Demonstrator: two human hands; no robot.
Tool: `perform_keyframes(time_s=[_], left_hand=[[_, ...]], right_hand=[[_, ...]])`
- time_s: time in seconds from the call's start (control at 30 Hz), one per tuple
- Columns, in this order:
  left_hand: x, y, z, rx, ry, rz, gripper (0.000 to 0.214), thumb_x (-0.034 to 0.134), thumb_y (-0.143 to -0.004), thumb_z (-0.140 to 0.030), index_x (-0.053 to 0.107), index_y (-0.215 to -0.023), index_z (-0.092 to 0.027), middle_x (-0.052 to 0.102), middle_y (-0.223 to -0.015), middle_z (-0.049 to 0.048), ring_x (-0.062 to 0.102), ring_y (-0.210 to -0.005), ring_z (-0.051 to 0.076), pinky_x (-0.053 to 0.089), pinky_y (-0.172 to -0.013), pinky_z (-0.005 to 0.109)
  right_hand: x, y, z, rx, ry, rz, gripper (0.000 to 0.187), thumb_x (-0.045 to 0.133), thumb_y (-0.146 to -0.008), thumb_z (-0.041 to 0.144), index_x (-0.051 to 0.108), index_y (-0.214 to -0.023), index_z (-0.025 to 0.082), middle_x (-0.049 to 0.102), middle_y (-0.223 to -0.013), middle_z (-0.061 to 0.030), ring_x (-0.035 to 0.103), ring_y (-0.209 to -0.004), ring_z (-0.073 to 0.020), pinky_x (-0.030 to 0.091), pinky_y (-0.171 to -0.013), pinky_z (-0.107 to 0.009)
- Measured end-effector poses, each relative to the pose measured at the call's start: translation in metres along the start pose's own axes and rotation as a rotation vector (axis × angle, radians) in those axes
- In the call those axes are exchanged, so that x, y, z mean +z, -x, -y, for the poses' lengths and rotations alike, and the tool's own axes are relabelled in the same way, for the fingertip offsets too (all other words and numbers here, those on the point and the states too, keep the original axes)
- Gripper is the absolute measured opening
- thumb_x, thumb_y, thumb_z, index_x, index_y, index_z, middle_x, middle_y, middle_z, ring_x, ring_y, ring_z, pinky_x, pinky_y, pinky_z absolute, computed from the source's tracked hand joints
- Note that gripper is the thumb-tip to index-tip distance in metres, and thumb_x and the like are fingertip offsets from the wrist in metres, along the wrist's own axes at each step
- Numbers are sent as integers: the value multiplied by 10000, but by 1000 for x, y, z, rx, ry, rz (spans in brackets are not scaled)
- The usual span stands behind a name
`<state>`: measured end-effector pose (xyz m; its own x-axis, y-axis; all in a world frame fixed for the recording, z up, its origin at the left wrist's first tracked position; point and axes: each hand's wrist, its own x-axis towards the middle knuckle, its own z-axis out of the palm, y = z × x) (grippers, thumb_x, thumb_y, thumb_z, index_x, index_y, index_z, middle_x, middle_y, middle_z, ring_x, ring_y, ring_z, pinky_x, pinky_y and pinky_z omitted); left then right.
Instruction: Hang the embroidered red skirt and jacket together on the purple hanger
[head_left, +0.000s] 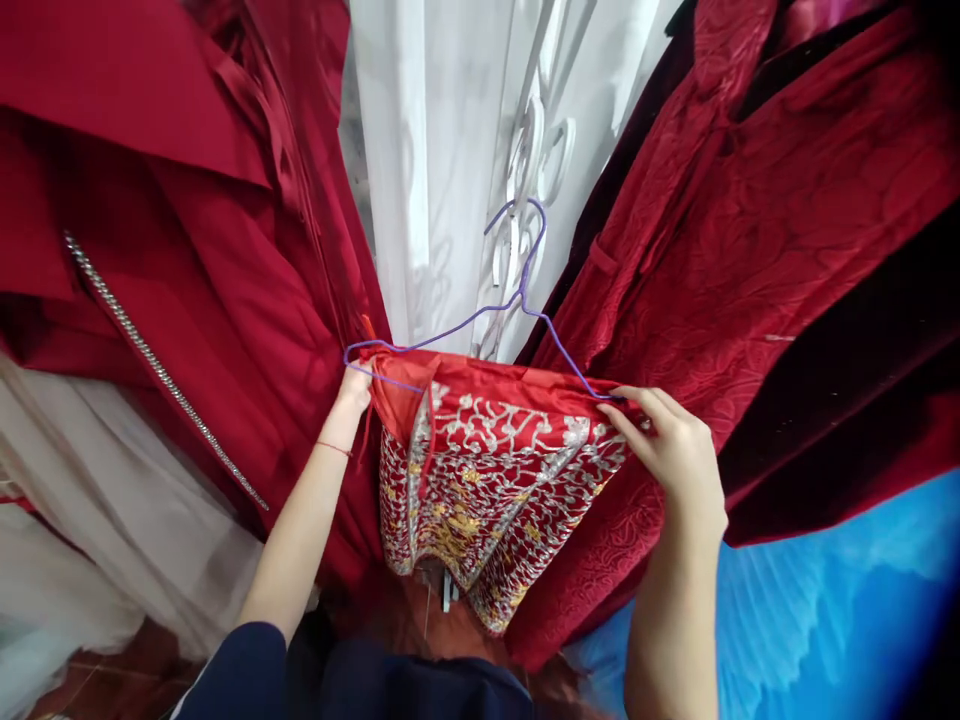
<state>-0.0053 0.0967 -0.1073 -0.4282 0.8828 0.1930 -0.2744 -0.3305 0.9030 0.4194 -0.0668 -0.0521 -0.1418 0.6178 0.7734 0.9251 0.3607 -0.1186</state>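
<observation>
A red garment [487, 470] with silver and gold embroidery hangs folded over a thin purple wire hanger [517, 290]. My left hand [352, 395] grips the hanger's left end together with the red fabric there. My right hand [667, 445] pinches the garment's top edge at the hanger's right end. The hanger's hook points up in front of a white curtain [442, 170].
Dark red clothes hang close on both sides: plain red with a rhinestone strip [150, 360] on the left, patterned red velvet [750, 250] on the right. White tulle [97, 510] lies lower left. Blue fabric [832, 600] fills the lower right.
</observation>
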Motion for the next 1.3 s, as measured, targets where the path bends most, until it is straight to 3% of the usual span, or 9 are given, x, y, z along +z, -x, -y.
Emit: perform_keyframes(time_s=[0.2, 0.33, 0.43, 0.5, 0.73, 0.87, 1.1, 1.2, 1.3], left_hand=[[-6, 40, 55, 102, -168, -103, 328, 749, -685, -463, 591, -664, -176, 602, -628, -20, 571, -660, 148, 508, -764, 309], [4, 63, 71, 159, -234, -57, 313, 700, -759, -471, 595, -693, -184, 606, -654, -6, 602, -708, 174, 512, -768, 309], [9, 66, 67, 200, -260, -25, 300, 678, -798, -454, 594, -704, -182, 594, -658, -7, 594, -679, 163, 514, -722, 289], [7, 64, 62, 229, -272, -31, 308, 677, -804, -459, 589, -704, -181, 587, -662, -8, 580, -658, 152, 507, -691, 274], [-21, 67, 53, 270, -279, -109, 430, 666, -771, -603, 561, -729, -188, 579, -673, -13, 533, -616, 129, 481, -647, 267], [-41, 87, 48, 304, -308, -145, 423, 654, -792, -595, 538, -705, -198, 553, -664, -21, 511, -613, 125, 470, -638, 263], [-113, 141, 9, 365, -419, -387, 410, 581, -862, -583, 562, -757, -186, 583, -706, -10, 553, -671, 142, 487, -732, 287], [-136, 185, -14, 383, -473, -478, 359, 568, -899, -530, 620, -875, -176, 648, -822, 20, 606, -789, 164, 492, -846, 311], [-145, 241, -34, 410, -554, -595, 340, 542, -931, -498, 642, -987, -178, 681, -950, 54, 631, -919, 192, 486, -929, 331]], right_hand=[[14, 30, -38, 108, -124, 155, 359, 458, -996, 488, 611, -832, 208, 697, -743, -39, 652, -603, -178, 477, -611, -293], [59, 82, -23, 162, -345, 351, 391, 543, -938, 528, 645, -1131, 204, 717, -1102, -119, 701, -983, -248, 543, -858, -372], [103, 127, -8, 121, -244, 502, 882, 698, -734, 685, 464, -1468, 256, 493, -1472, -211, 463, -1377, -401, 435, -1026, -579], [126, 155, -4, 118, -148, 541, 981, 714, -705, 693, 388, -1532, 278, 407, -1525, -245, 368, -1431, -444, 363, -1043, -655], [165, 217, -8, -41, -58, 786, 891, 787, -667, 606, 546, -1427, 208, 485, -1451, -284, 514, -1279, -449, 408, -1003, -631], [178, 207, -4, -60, -217, 724, 246, 625, -846, 261, 715, -1065, 193, 624, -1311, -226, 599, -1157, -341, 449, -988, -534], [124, 129, 13, -35, -744, 648, 375, 522, -934, 416, 527, -632, 193, 599, -707, -41, 586, -681, -173, 482, -649, -271], [77, 99, 58, 150, -888, 506, 431, 608, -900, 467, 460, -600, 196, 437, -596, 30, 425, -553, -111, 365, -526, -232], [37, 77, 118, 139, -934, 415, 490, 676, -866, 417, 386, -541, 194, 343, -565, 51, 335, -526, -81, 289, -499, -229]])
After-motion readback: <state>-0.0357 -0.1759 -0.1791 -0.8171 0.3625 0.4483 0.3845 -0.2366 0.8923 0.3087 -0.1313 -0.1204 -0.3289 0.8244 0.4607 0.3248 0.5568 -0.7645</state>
